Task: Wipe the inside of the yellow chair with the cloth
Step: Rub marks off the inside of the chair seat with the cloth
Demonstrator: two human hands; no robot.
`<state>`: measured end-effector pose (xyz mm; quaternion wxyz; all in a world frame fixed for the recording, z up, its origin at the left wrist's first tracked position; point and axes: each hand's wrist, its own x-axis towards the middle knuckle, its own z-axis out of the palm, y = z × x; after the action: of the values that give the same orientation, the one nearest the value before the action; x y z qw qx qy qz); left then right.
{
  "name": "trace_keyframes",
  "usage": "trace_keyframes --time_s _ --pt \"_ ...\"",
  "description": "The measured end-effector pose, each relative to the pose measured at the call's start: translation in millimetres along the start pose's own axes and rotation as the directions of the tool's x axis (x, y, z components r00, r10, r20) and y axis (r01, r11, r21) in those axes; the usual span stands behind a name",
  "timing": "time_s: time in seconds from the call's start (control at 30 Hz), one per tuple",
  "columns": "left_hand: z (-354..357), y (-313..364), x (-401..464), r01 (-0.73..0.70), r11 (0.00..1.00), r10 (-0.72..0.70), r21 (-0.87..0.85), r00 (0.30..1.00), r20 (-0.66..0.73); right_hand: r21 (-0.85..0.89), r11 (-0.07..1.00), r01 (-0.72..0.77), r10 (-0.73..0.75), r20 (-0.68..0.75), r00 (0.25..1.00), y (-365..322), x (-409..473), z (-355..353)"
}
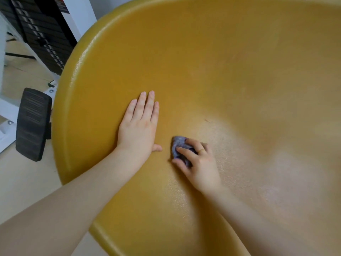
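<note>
The yellow chair (221, 61) fills most of the view as a wide, smooth, bowl-shaped shell with a rounded rim on the left. My left hand (139, 126) lies flat on the inner wall near the left rim, fingers straight and pointing up. Just right of it, my right hand (198, 163) grips a small bunched blue-grey cloth (178, 145) and holds it against the chair's inner surface. Most of the cloth is hidden under my fingers. A ring sits on one finger of that hand.
Left of the chair stands a white frame with a black panel (42, 32). A black ribbed pad (32, 124) is mounted low on it, close to the chair's rim. Pale floor (24, 182) shows at the lower left.
</note>
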<state>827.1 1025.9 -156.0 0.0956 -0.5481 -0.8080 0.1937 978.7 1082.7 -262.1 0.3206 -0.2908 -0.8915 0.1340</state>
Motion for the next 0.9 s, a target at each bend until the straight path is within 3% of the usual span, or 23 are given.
trace_keyframes --time_s 0.17,0.27,0.33,0.4,0.53,0.63,0.73,0.9 --pt "0 11 2 0.011 1.0 -0.01 -0.024 0.999 0.049 -0.137 0.99 0.043 -0.055 -0.087 0.995 35 37 1" --pt "2 11 2 0.004 1.0 -0.004 0.002 0.998 0.062 -0.251 0.962 -0.11 0.071 -0.163 0.984 64 65 -10" --pt "3 8 1 -0.003 1.0 0.003 0.002 0.998 0.058 -0.238 0.939 -0.248 0.2 -0.208 0.957 66 74 -11" --pt "2 7 -1 -0.001 1.0 0.002 -0.014 0.998 0.067 -0.189 0.938 -0.29 0.249 -0.211 0.945 55 69 -5" --pt "-4 13 1 0.017 0.998 -0.012 -0.055 0.996 0.094 -0.129 0.986 -0.103 0.099 -0.041 0.994 22 16 -3" --pt "-2 26 4 -0.066 0.995 0.071 -0.07 0.994 0.081 -0.054 0.999 0.004 0.001 0.1 0.995 11 -17 -9" --pt "6 38 6 -0.119 0.987 0.13 -0.105 0.987 0.099 -0.108 0.983 0.146 -0.126 0.171 0.977 21 -8 -16" --pt "11 43 10 -0.114 0.985 0.129 -0.132 0.985 0.114 -0.254 0.961 0.113 -0.098 0.073 0.993 66 39 -25"
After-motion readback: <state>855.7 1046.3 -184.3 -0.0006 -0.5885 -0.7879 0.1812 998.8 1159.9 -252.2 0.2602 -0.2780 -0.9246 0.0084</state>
